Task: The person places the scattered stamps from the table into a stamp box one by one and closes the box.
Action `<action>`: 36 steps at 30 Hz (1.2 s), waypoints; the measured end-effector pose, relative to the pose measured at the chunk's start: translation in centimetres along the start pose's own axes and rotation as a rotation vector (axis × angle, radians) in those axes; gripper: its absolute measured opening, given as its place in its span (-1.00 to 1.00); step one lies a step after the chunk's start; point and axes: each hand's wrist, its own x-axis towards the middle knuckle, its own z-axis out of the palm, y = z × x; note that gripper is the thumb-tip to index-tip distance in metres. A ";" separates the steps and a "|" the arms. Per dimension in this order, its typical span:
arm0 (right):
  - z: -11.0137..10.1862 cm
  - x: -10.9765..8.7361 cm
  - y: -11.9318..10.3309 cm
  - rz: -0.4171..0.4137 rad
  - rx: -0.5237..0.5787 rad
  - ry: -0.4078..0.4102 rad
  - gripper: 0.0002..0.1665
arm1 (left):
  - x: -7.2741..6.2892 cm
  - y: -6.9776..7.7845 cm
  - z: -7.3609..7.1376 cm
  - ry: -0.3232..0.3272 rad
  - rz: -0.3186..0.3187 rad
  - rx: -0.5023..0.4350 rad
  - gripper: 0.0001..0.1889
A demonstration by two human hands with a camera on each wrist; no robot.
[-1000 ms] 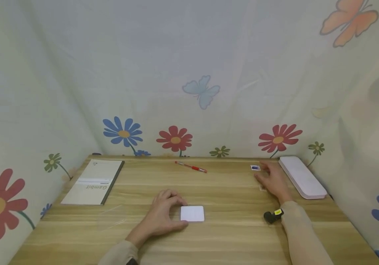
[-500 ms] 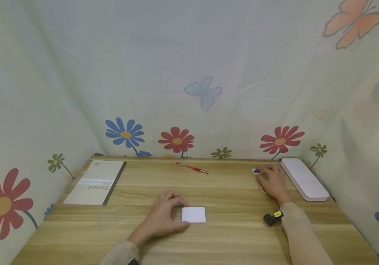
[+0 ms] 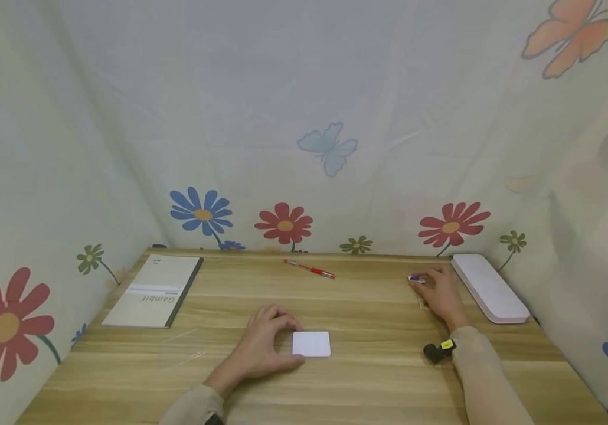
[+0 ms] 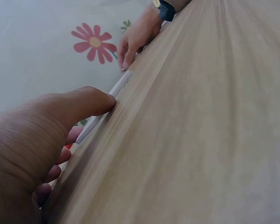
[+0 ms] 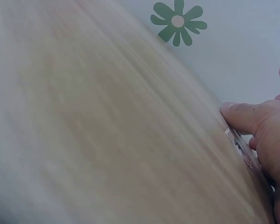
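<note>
In the head view, my left hand [image 3: 264,345] holds a small white rectangular slab [image 3: 311,344] with rounded corners, fingers at its far left corner and thumb at its near one. The left wrist view shows the thumb along the edge of this thin slab [image 4: 100,116]. Farther right, my right hand [image 3: 439,295] pinches a small white-bordered piece with a blue picture [image 3: 417,279], now tilted and partly covered by the fingers. Below that hand another small pale-edged piece [image 3: 423,304] lies on the table; the right wrist view shows this piece [image 5: 239,148] beside the thumb.
A white oblong case [image 3: 490,289] stands right of my right hand. Beyond the slab lies a red pen [image 3: 309,268]. A notebook [image 3: 150,292] marked "Gambit" is at the far left, with a clear sheet [image 3: 182,348] near it. A flowered curtain [image 3: 261,118] borders the table.
My right fingers have closed over the blue-picture piece, which has gone from lying flat to tilted in their pinch. The left hand and white slab have kept their place.
</note>
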 end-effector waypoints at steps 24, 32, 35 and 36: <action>-0.7 -0.3 -0.3 0.082 0.296 0.024 -0.67 | 0.1 -0.4 0.3 0.009 0.006 0.013 -0.48; -1.0 -0.4 -2.0 0.111 0.350 0.010 -0.66 | 0.0 -0.1 0.1 0.005 0.012 0.001 -0.48; -1.1 -0.3 -2.9 0.105 0.353 0.001 -0.66 | -0.1 0.0 0.1 0.003 0.008 0.004 -0.48; -1.1 -0.2 -3.2 0.097 0.354 -0.004 -0.66 | -0.1 -0.1 0.1 0.004 0.008 0.005 -0.48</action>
